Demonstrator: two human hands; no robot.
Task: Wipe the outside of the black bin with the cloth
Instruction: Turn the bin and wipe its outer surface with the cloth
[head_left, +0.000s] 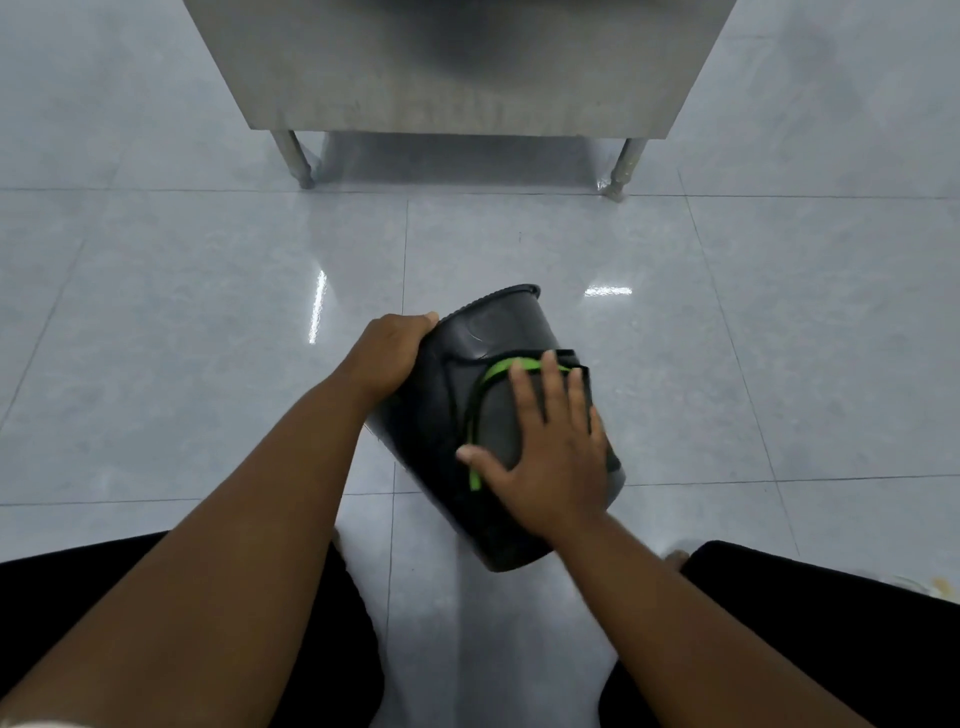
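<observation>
Black bin, smooth matte plastic, round and tapered like a big cup, tipped over and held just above the glossy grey tiled floor, between the knees. Long axis running from near-right to far-left-ish: the narrower end with a raised ridge pointing away toward the steel table, the wider end aimed back at the body. Can't tell for sure which end is the open mouth from this angle. Left hand curled around the far left edge of the bin, gripping it steady. Right hand flat and spread, fingers splayed, pressing a dark cloth with a bright green stitched border against the bin's upper side wall. Cloth looks soft and folded, corners squared off near the fingertips, lying draped over the curve. Table in brushed stainless with tubular legs, well apart from the bin. Black trousers at both lower corners.
</observation>
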